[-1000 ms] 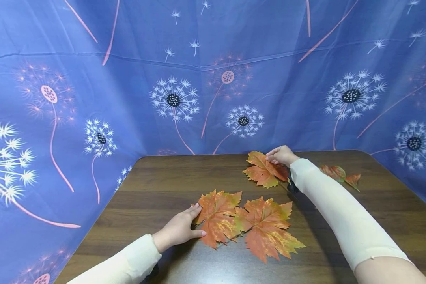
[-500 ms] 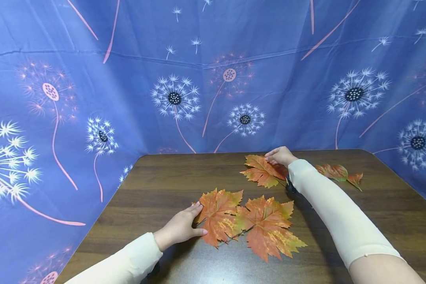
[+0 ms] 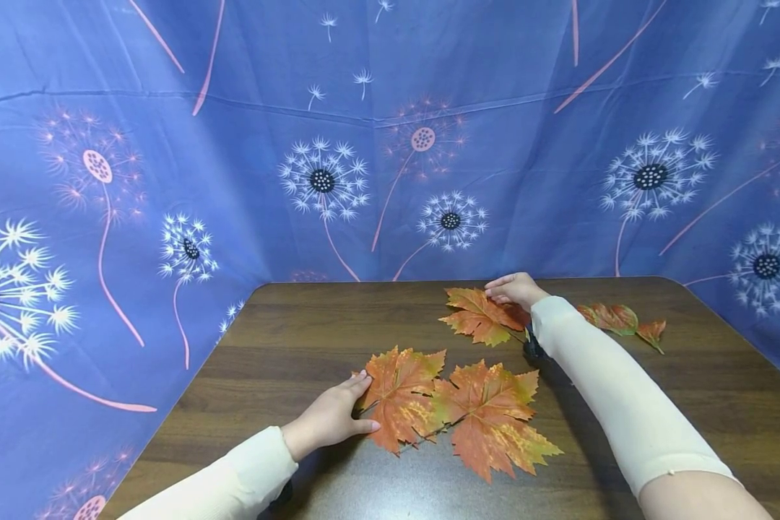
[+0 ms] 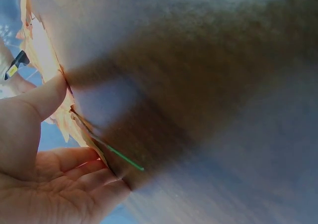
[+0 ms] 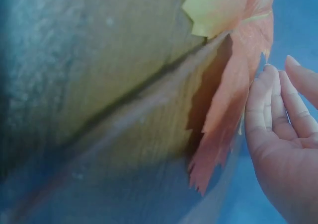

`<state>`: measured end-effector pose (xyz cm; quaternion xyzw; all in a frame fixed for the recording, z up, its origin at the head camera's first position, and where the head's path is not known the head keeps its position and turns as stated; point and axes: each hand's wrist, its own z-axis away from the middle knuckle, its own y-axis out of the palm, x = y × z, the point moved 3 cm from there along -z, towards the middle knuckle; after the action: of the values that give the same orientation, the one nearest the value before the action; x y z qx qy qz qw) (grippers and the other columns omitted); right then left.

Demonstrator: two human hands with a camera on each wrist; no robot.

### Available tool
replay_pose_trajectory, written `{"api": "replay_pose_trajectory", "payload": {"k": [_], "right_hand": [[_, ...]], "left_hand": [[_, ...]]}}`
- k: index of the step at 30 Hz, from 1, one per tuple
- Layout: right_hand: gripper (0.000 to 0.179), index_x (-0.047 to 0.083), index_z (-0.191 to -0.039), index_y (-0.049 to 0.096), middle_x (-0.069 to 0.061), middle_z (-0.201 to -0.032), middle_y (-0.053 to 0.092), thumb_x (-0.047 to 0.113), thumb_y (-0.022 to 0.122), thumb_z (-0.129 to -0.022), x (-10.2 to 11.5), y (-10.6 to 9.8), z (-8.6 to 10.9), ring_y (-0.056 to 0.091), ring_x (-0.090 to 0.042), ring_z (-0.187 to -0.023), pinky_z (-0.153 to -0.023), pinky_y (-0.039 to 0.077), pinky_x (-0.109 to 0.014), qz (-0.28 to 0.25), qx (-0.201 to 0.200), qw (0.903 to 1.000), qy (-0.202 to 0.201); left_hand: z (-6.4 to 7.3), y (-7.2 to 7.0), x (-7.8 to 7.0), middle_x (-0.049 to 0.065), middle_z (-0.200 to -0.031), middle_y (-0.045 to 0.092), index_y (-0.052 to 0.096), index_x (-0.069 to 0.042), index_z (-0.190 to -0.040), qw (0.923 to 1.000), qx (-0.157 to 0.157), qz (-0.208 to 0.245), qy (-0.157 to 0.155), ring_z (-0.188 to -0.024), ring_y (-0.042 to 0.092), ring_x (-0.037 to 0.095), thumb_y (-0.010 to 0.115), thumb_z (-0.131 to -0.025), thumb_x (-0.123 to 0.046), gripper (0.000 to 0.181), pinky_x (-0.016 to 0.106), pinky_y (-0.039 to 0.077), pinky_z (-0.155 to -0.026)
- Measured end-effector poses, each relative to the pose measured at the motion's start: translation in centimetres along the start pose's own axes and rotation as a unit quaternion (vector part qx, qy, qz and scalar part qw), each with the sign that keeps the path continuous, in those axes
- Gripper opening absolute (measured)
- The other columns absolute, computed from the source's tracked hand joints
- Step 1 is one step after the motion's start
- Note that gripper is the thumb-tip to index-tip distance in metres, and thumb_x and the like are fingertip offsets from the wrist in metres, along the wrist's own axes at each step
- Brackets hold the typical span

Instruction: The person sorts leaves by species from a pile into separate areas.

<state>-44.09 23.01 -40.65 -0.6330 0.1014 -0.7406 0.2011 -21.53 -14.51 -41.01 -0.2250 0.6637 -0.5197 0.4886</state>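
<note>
Two large orange and yellow-green maple leaves lie side by side on the table in the head view: a left leaf point(image 3: 399, 397) and a right leaf point(image 3: 494, 419), their edges meeting. My left hand point(image 3: 331, 413) rests against the left leaf's outer edge, thumb and fingers spread. Its green-tipped stem point(image 4: 124, 157) passes between them in the left wrist view. Farther back, a third maple leaf point(image 3: 477, 314) lies under my right hand point(image 3: 516, 290). Seen from the right wrist, that hand's nearly straight fingers point(image 5: 271, 102) touch the leaf's edge, the thumb apart.
A twig with smaller red-green leaves point(image 3: 617, 319) lies at the back right, partly behind the right forearm. The brown wooden table point(image 3: 312, 325) ends at a blue dandelion-print cloth point(image 3: 234, 180) at the back and sides.
Between the frames the back leaf has tipped slightly flatter beneath the right hand. The left hand and the two front leaves hold their places; the head view shifts slightly.
</note>
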Motion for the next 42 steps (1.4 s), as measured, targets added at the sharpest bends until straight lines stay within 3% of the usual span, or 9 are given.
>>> {"api": "replay_pose_trajectory", "payload": {"k": [14, 21, 30, 36, 42], "right_hand": [[0.045, -0.008, -0.136, 0.051, -0.019, -0.128, 0.062, 0.015, 0.059, -0.097, 0.8, 0.4, 1.8, 0.065, -0.024, -0.110, -0.103, 0.047, -0.043, -0.024, 0.029, 0.9993, -0.002], [0.048, -0.013, -0.133, 0.049, -0.022, -0.121, 0.065, 0.020, 0.055, -0.099, 2.3, 0.2, 3.1, 0.069, -0.020, -0.097, -0.100, 0.049, -0.042, -0.021, 0.058, 0.9979, -0.021], [0.057, -0.016, -0.134, 0.044, -0.019, -0.115, 0.068, 0.030, 0.050, -0.102, 3.0, 0.7, 4.6, 0.068, -0.020, -0.099, -0.097, 0.052, -0.039, 0.002, 0.163, 0.9863, -0.026], [0.057, -0.014, -0.136, 0.043, -0.025, -0.126, 0.062, 0.033, 0.045, -0.103, 2.3, 1.4, 6.8, 0.065, -0.027, -0.108, -0.099, 0.050, -0.042, 0.055, 0.226, 0.9725, -0.014], [0.053, -0.010, -0.135, 0.048, -0.023, -0.123, 0.064, 0.031, 0.051, -0.101, 1.8, 1.8, 9.0, 0.064, -0.029, -0.109, -0.099, 0.050, -0.043, 0.089, 0.258, 0.9622, -0.002]], "left_hand": [[0.1, -0.3, 0.0, 0.024, -0.149, 0.040, 0.043, 0.009, -0.141, 0.9999, 0.011, 0.001, -0.006, -0.138, 0.040, 0.039, 0.077, -0.081, -0.034, 0.081, 0.051, 0.035, -0.110], [-0.4, -1.0, -0.1, 0.025, -0.149, 0.039, 0.043, 0.010, -0.141, 1.0000, 0.006, -0.003, -0.001, -0.138, 0.039, 0.038, 0.078, -0.081, -0.032, 0.081, 0.050, 0.035, -0.111], [-0.5, -1.1, 0.1, 0.022, -0.152, 0.037, 0.042, 0.007, -0.142, 0.9998, 0.009, 0.000, -0.018, -0.140, 0.037, 0.036, 0.077, -0.082, -0.033, 0.081, 0.048, 0.034, -0.112], [-0.4, -0.4, 0.1, 0.022, -0.152, 0.037, 0.042, 0.007, -0.143, 0.9998, 0.014, 0.002, -0.016, -0.140, 0.037, 0.036, 0.076, -0.082, -0.035, 0.081, 0.048, 0.034, -0.112], [-0.3, -0.3, 0.1, 0.023, -0.151, 0.038, 0.043, 0.008, -0.141, 0.9999, 0.008, 0.010, -0.011, -0.140, 0.038, 0.037, 0.078, -0.081, -0.034, 0.082, 0.049, 0.035, -0.112]]}}
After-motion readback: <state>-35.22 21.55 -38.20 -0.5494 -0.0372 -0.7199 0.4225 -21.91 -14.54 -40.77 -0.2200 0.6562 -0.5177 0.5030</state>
